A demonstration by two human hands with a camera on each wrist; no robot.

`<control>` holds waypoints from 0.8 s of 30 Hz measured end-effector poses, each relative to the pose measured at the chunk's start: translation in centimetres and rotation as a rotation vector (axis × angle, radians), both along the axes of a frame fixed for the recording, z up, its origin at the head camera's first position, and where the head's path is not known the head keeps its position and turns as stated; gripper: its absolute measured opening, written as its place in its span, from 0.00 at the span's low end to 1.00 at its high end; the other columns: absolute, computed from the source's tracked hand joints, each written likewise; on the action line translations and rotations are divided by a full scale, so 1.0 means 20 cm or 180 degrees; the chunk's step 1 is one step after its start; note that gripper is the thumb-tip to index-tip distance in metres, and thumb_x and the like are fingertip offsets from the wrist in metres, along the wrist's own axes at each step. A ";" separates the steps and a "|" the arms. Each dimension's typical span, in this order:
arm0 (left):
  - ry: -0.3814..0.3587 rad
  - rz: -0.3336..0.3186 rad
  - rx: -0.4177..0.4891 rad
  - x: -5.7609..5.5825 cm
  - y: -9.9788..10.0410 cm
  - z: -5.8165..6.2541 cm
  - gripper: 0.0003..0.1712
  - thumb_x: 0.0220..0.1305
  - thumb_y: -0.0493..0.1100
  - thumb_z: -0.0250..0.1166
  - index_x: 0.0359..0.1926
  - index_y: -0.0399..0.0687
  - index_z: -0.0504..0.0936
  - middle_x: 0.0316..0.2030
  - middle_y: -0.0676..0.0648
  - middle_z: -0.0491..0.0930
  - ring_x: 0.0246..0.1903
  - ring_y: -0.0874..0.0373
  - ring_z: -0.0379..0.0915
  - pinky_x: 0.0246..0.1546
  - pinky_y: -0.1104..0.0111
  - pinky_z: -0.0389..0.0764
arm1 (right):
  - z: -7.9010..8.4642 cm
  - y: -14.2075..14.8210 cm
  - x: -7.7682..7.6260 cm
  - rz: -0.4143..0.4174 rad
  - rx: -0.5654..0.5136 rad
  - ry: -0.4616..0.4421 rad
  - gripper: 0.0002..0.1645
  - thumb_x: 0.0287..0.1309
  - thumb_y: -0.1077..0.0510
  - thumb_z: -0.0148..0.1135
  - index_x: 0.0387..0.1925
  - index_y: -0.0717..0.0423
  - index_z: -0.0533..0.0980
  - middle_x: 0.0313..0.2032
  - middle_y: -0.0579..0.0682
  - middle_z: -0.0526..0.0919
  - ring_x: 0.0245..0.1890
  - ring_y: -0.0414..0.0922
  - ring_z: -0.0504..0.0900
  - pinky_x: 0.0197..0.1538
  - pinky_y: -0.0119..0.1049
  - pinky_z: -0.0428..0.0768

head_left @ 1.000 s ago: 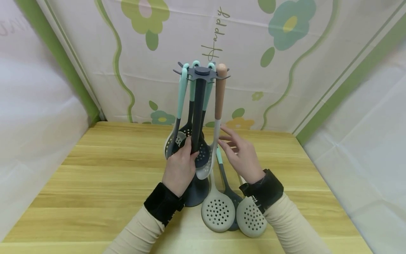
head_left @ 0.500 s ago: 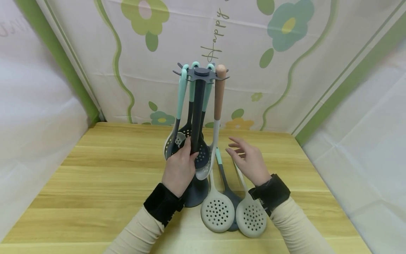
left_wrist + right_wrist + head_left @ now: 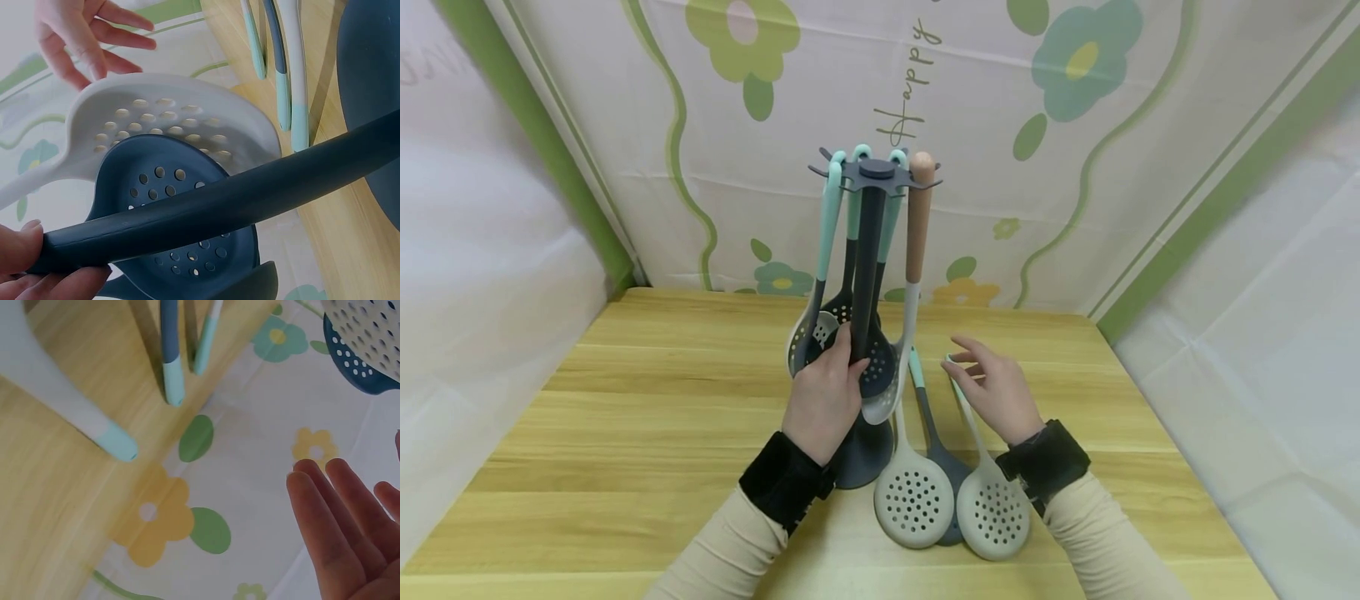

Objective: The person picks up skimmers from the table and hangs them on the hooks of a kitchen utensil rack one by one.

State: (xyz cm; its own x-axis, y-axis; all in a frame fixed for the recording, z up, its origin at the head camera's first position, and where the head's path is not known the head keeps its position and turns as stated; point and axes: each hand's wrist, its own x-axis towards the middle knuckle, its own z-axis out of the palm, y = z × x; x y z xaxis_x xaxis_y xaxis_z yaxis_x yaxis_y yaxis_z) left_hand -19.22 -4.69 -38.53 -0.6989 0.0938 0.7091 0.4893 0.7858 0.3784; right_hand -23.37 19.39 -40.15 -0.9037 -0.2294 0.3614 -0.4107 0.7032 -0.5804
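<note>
Wide black straps (image 3: 784,479) sit just behind the bare hands (image 3: 825,408); creased, plain beige sleeves (image 3: 724,546) start farther back from the hands.

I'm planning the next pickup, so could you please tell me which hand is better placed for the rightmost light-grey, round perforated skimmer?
I'd say the right hand: it is empty and hovers near the mint-tipped handle of that skimmer, while the left hand holds the slender dark stand post.
</note>
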 end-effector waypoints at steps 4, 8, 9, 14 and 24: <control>0.0027 0.0001 -0.0018 0.00 0.00 0.00 0.25 0.63 0.34 0.67 0.59 0.29 0.71 0.35 0.36 0.85 0.32 0.47 0.85 0.30 0.61 0.86 | -0.02 0.02 0.00 -0.0032 0.0039 -0.0040 0.27 0.68 0.53 0.61 0.64 0.59 0.72 0.47 0.62 0.86 0.40 0.57 0.88 0.43 0.52 0.86; 0.0035 0.0021 -0.0035 0.00 0.00 0.00 0.25 0.63 0.34 0.67 0.58 0.29 0.71 0.34 0.36 0.85 0.31 0.47 0.85 0.29 0.61 0.86 | -0.03 0.03 0.01 -0.0064 0.0105 -0.0070 0.27 0.69 0.53 0.61 0.65 0.59 0.71 0.47 0.62 0.86 0.41 0.56 0.88 0.43 0.52 0.86; 0.0032 0.0026 -0.0035 0.00 0.00 0.00 0.25 0.63 0.34 0.67 0.58 0.29 0.71 0.34 0.36 0.85 0.31 0.47 0.85 0.29 0.61 0.86 | -0.03 0.03 0.01 -0.0073 0.0120 -0.0080 0.27 0.69 0.53 0.61 0.65 0.59 0.71 0.47 0.62 0.86 0.41 0.56 0.88 0.43 0.52 0.86; 0.0024 0.0034 -0.0029 0.00 0.00 0.00 0.25 0.64 0.35 0.67 0.59 0.28 0.71 0.35 0.36 0.85 0.31 0.47 0.85 0.29 0.61 0.86 | -0.04 0.04 0.01 -0.0104 0.0155 -0.0096 0.27 0.68 0.54 0.61 0.64 0.59 0.72 0.47 0.62 0.86 0.41 0.57 0.88 0.43 0.52 0.86; 0.0051 0.0007 -0.0012 0.00 0.00 0.00 0.25 0.64 0.35 0.67 0.58 0.29 0.71 0.35 0.36 0.85 0.31 0.48 0.85 0.29 0.61 0.86 | -0.07 0.06 0.01 -0.0212 0.0316 -0.0254 0.26 0.68 0.55 0.61 0.63 0.60 0.72 0.46 0.63 0.86 0.39 0.56 0.87 0.40 0.50 0.86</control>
State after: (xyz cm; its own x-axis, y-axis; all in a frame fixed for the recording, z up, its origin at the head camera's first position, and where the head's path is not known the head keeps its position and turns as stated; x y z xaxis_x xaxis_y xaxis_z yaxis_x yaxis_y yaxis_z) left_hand -19.18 -4.74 -38.62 -0.6876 0.0947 0.7199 0.4935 0.7883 0.3676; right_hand -23.11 20.51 -41.57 -0.9431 -0.1992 0.2663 -0.3166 0.7829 -0.5356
